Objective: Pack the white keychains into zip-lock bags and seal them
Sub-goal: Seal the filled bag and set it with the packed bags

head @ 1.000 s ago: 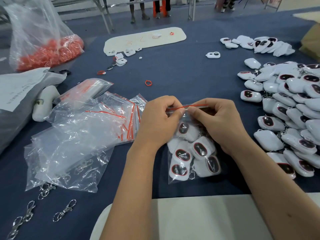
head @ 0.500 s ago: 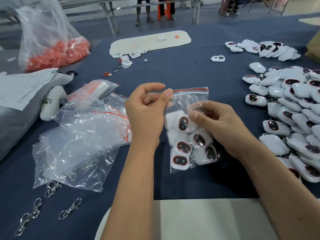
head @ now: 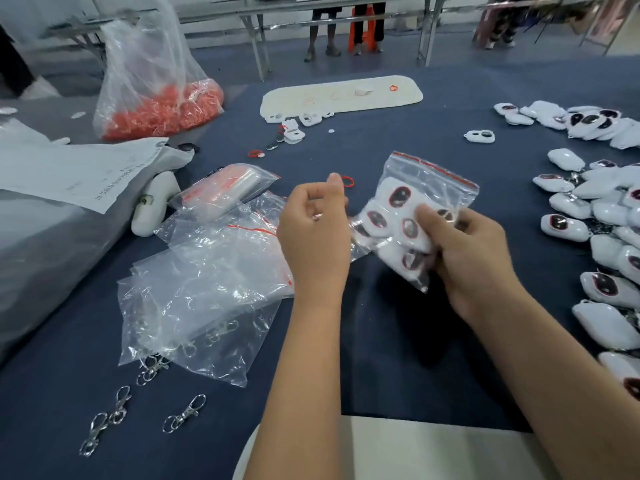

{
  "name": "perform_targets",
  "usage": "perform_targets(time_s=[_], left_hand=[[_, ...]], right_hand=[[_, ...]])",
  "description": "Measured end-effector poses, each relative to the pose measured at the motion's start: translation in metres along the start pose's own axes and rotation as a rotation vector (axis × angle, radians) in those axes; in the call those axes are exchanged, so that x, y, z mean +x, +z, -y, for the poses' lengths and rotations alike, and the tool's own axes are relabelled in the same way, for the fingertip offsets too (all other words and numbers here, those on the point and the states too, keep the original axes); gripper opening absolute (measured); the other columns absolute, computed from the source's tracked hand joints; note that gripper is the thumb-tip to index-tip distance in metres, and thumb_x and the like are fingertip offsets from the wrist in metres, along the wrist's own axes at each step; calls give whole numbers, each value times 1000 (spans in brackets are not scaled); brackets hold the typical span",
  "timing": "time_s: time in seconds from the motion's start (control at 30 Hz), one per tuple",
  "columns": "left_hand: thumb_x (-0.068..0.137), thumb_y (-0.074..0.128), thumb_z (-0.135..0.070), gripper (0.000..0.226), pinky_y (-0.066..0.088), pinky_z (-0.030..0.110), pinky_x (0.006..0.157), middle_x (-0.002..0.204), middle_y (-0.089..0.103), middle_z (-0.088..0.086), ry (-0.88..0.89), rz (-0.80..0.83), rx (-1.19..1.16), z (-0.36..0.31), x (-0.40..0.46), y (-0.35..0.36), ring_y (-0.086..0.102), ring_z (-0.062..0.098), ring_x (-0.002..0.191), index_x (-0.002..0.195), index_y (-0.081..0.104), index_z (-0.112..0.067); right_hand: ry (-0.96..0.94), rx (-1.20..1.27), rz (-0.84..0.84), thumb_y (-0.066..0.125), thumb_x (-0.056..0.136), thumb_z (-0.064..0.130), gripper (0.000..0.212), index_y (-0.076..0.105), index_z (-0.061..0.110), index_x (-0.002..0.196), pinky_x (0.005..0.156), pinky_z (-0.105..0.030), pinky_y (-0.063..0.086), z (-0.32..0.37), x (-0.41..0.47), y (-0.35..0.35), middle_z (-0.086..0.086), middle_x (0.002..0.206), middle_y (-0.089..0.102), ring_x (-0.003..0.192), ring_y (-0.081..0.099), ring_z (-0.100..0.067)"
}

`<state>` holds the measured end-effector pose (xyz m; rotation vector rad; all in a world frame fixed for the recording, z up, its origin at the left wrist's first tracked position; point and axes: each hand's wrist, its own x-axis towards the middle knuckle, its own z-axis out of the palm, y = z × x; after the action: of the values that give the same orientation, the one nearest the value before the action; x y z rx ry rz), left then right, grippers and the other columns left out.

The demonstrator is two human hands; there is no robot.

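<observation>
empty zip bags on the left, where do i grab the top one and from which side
Pinch the top bag at its red strip, which lies at the edge nearest the left hand, coming from the right. The strip looks stiffer than the crumpled film, so one bag should probably lift off without dragging the metal clips tucked under the pile's near edge.

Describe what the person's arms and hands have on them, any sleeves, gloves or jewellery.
Both forearms are bare as far as the view shows, with no sleeves visible. The left hand and right hand wear no gloves. No watch, bracelet or ring shows on either wrist or on the fingers that can be seen.
</observation>
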<state>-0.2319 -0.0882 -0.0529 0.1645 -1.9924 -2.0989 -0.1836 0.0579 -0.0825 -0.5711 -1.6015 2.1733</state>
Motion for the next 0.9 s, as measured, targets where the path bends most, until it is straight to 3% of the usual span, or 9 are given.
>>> perform_targets(time_s=[0.13,0.23,0.33,0.37,0.47,0.6,0.7,0.8,0.9], left_hand=[[99,61,-27,13,46,18,77,86,71,-13,123,-297,73,-6,2,-9,63,-2,83,90,67,-21],[98,59,-20,9,47,25,91,107,68,-12,181,-390,114,-8,6,-19,62,10,103,105,63,-24],[98,58,-19,26,44,31,104,126,61,-11,131,-444,122,-6,10,-24,55,13,121,123,60,-22],[98,57,-18,31,43,32,106,130,59,-10,109,-454,128,-6,11,-26,52,14,124,128,59,-21],[96,56,-15,32,43,36,108,130,58,-8,80,-455,151,-6,12,-28,51,15,125,127,59,-22],[94,57,-12,29,42,29,100,125,59,-7,70,-485,131,-6,11,-28,51,16,123,121,59,-19],[93,57,-11,27,34,23,89,119,56,-9,9,-528,134,-7,12,-32,50,17,123,119,58,-18],[93,56,-11,22,35,24,86,113,53,-9,-42,-572,116,-6,14,-37,51,19,119,112,55,-20],[92,56,-9,19,34,21,87,113,55,-7,0,-590,115,-8,15,-37,52,19,120,109,55,-18]], right_hand=[[113,73,-14,78,94,12,28,69,-12,107,82,-64,62,3,21,66,-25,101,78,96,77,-42],[150,134,99,72,99,10,17,71,-7,103,90,-62,61,13,35,112,-25,105,77,100,77,-39],[210,296,236,67,103,14,28,62,-5,123,102,-45,58,11,48,136,-21,118,73,107,73,-30],[224,221,250,68,102,17,27,58,5,124,94,-37,59,7,49,139,-13,110,72,97,72,-24],[-51,-459,160,66,93,10,19,58,24,84,65,-31,49,-10,38,134,3,75,61,67,57,-17],[-401,-802,276,64,90,11,12,73,19,89,80,-35,55,-26,9,127,4,90,73,88,68,-17],[-524,-1334,495,58,92,21,6,59,20,87,78,-32,35,-31,-2,132,0,96,63,97,57,-25],[-450,-1273,448,55,88,10,29,42,17,63,67,-35,29,-31,-13,135,-6,77,52,78,45,-26],[-365,-1036,422,56,81,2,31,37,14,60,60,-36,26,-33,-17,130,-8,66,42,71,29,-20]])
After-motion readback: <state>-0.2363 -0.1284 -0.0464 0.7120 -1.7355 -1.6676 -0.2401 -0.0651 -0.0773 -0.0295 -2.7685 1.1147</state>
